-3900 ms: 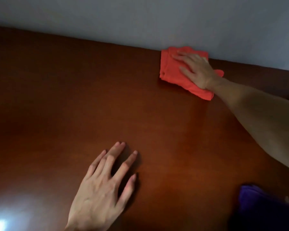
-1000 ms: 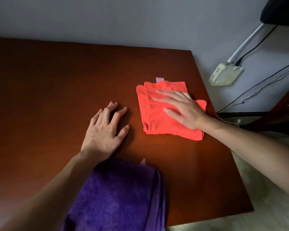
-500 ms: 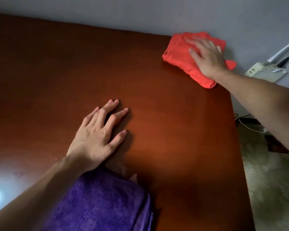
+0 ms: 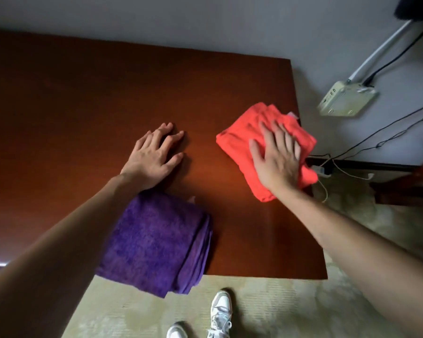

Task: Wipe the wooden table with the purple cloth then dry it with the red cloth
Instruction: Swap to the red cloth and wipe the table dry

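Two cloths lie on the wooden worktop (image 4: 83,98), and their places suggest the drying step is in hand. The purple cloth (image 4: 154,242) sits folded at the near edge, part of it hanging over, with nothing holding it, so the wiping looks finished. The red cloth (image 4: 249,140) is bunched at the right edge, a corner spilling past it, under the right hand (image 4: 276,162), which presses it flat with fingers spread rather than curled round it; the hand is somewhat blurred, so how firmly it bears down is hard to say. The left hand (image 4: 154,154) rests palm down on bare wood just beyond the purple cloth, grip released, probably as a brace. I judge that the next move calls for drawing the red cloth back inward from the edge without letting it slip off, and working across the broad left part of the worktop while avoiding the purple cloth.
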